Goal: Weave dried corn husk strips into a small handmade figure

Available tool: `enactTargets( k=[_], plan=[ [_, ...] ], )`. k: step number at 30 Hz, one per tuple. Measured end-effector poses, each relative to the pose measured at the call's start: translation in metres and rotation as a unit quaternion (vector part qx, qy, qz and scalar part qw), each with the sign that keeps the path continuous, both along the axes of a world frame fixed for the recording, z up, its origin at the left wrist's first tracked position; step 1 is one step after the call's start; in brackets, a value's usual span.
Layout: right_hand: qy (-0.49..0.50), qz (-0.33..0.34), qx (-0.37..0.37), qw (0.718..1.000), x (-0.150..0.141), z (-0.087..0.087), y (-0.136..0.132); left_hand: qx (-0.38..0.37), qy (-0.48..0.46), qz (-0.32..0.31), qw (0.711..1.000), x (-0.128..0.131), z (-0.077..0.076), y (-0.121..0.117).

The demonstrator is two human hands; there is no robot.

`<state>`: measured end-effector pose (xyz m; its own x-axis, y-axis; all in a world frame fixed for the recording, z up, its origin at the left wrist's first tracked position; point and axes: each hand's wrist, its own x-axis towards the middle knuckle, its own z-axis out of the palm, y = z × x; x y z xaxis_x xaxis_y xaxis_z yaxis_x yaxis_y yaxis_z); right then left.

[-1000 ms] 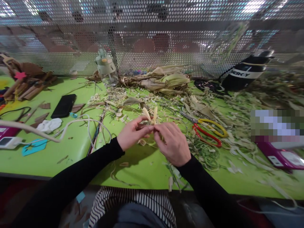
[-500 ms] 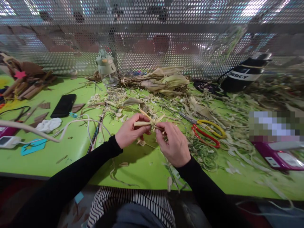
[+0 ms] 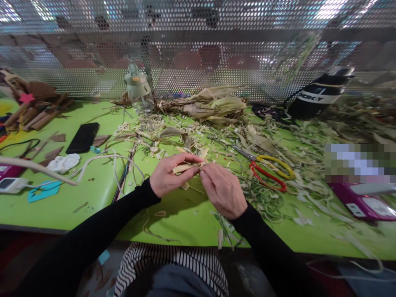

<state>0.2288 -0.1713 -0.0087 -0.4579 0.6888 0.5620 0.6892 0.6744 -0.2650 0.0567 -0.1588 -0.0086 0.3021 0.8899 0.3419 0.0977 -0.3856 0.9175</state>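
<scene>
Between my two hands is a small piece made of pale corn husk strips (image 3: 183, 168), with strip ends sticking out to the left and up. My left hand (image 3: 173, 173) is closed around it, thumb below and fingers above. The fingertips of my right hand (image 3: 224, 189) pinch its near side, touching the left fingertips; the exact spot they grip is hidden. Right of my right hand lie scissors (image 3: 272, 173) with one yellow and one red handle. Beside them is a tangle of green strips (image 3: 267, 202).
Corn husks (image 3: 213, 105) are heaped at the back by a water bottle (image 3: 139, 90). A black bottle (image 3: 318, 99) stands tilted at right, above a purple power strip (image 3: 361, 202). A phone (image 3: 83, 138) and white cables (image 3: 89, 163) lie at left. A perforated metal screen (image 3: 192, 53) bounds the table.
The husk piece has turned in my hands: its pale strips pointed upward, then spread out, and now one lies leftward across my left hand. Both hands have closed in together again.
</scene>
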Motion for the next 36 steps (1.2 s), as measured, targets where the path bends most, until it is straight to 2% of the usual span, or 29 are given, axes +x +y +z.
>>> enactTargets(
  k=[6, 10, 12, 14, 16, 19, 22, 25, 28, 32, 36],
  plan=[
    [0.059, 0.066, -0.075, 0.993, 0.003, 0.014, -0.009, -0.015, -0.003, -0.017, 1.000, -0.004, 0.007, -0.008],
    [0.050, 0.055, -0.078, 0.994, 0.008, 0.008, -0.002, -0.002, 0.013, -0.003, 1.000, -0.002, 0.004, 0.000],
    [0.051, 0.014, -0.047, 0.997, 0.011, 0.003, 0.006, 0.004, 0.027, -0.004, 1.000, -0.002, -0.001, 0.007],
    [0.055, -0.051, 0.038, 0.996, 0.012, -0.002, 0.011, 0.017, -0.001, -0.013, 1.000, -0.002, -0.007, 0.014],
    [0.035, -0.070, 0.140, 0.987, 0.010, -0.004, 0.012, 0.050, -0.012, -0.020, 0.998, -0.003, -0.012, 0.017],
    [-0.036, -0.010, 0.223, 0.974, 0.001, -0.007, 0.006, 0.127, 0.015, 0.021, 0.992, -0.004, -0.015, 0.016],
    [-0.069, 0.018, 0.243, 0.967, -0.007, -0.007, -0.001, 0.190, 0.048, 0.065, 0.978, -0.003, -0.014, 0.011],
    [-0.047, 0.037, 0.240, 0.969, -0.007, -0.007, -0.002, 0.209, 0.054, 0.084, 0.973, 0.000, -0.013, 0.008],
    [0.021, 0.063, 0.219, 0.974, -0.003, -0.006, -0.001, 0.164, -0.004, 0.070, 0.984, 0.001, -0.015, 0.007],
    [0.090, 0.037, 0.202, 0.975, 0.001, -0.005, -0.001, 0.048, -0.079, 0.034, 0.995, 0.000, -0.011, 0.005],
    [0.107, 0.047, 0.185, 0.976, 0.002, -0.005, -0.002, -0.075, -0.144, -0.002, 0.987, -0.001, -0.002, 0.005]
  ],
)
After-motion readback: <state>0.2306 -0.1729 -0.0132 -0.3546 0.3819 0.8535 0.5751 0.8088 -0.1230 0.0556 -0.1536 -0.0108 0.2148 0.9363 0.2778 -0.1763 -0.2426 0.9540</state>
